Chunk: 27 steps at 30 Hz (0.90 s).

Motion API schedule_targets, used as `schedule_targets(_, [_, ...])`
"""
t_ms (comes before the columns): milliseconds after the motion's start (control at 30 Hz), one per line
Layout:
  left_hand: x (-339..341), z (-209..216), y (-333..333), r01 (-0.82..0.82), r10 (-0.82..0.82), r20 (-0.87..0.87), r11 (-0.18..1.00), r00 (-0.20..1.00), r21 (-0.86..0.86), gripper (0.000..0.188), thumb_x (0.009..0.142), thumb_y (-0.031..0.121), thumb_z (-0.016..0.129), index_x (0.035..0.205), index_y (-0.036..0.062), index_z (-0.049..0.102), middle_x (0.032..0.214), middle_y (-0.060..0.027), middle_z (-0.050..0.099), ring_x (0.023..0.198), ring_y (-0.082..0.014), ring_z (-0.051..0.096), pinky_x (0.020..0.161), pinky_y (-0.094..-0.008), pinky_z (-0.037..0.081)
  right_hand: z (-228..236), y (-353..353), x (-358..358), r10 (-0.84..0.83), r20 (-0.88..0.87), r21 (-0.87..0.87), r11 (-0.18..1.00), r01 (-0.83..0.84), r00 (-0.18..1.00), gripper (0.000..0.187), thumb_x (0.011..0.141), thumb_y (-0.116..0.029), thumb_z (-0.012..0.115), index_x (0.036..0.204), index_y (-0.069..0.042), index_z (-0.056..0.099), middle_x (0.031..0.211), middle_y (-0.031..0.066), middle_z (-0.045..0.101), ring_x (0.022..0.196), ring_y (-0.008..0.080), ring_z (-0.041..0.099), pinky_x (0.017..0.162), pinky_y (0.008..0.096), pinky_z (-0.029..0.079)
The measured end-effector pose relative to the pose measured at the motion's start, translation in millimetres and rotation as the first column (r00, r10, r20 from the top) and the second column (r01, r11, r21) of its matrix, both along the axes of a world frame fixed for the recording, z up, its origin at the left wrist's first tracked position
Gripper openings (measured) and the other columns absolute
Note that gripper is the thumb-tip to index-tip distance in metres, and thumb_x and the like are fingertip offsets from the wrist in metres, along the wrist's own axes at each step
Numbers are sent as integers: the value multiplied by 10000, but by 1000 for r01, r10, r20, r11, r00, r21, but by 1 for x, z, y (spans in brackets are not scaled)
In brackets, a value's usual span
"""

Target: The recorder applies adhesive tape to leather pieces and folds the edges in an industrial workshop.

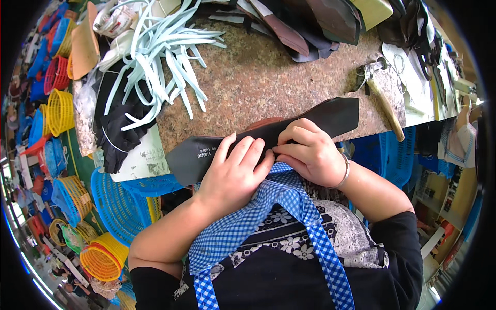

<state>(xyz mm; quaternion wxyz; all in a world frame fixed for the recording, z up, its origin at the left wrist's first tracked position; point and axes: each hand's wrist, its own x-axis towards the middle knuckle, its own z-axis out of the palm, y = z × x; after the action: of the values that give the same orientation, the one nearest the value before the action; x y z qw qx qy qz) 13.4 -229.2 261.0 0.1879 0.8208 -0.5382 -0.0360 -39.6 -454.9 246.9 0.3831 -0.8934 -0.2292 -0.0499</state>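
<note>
Closest to me, a blue-and-white checked cloth apron point(232, 227) covers part of my black top point(268, 284) with its white flower pattern, and a thin silver-coloured bracelet point(345, 173) circles my right wrist. Just past the apron, my left hand point(230, 178) lies over a long black, leather-like piece with angled ends point(330, 118), fingers bent on its upper face; I cannot tell whether its thumb grips the edge. My right hand point(313, 155) has its fingers drawn together, pinching that piece at its near edge, about midway along. The black piece lies slantwise at the near side of a speckled brown stone counter point(248, 77), its left end bearing white printed marks. A reddish-brown piece point(266, 123) shows just behind it. To the left, below the counter's level, stands a round blue plastic basket point(114, 206). Farther over the counter, a hammer with a pale wooden handle point(384, 106) lies to the right, its head pointing away from me. Opposite it, at the left, sprawls a loose bundle of pale blue strips point(160, 64). Dark brown and black flat pieces point(330, 23) are heaped along the far side.
</note>
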Motion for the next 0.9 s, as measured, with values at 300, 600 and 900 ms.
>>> schedule_targets(300, [9,12,3,-279,381,100,809,919,-517,387,829,116,719,1193,15,635,1254,-158,612,1232,-280,566,1104,-511,357,34,7,2,-245,-49,147,957,249,968,272,707,55,761,962,-2,687,906,119,668,768,267,662,682,335,546])
schedule_targets(600, [57,50,72,-846,108,-855,250,507,-470,425,912,-18,658,1321,-32,545,1259,-114,635,1109,-169,617,1005,-339,469,30,33,40,-280,-357,282,877,389,891,273,756,-179,862,760,-43,626,708,53,631,604,134,618,542,268,487])
schedule_targets(900, [152,-35,224,-951,932,-251,202,260,-233,499,933,255,701,1297,-47,541,1085,-189,676,1011,-250,648,908,-368,496,65,-24,181,-331,694,-88,842,532,639,475,753,-297,804,1137,-78,629,1073,127,640,1004,324,608,857,407,512])
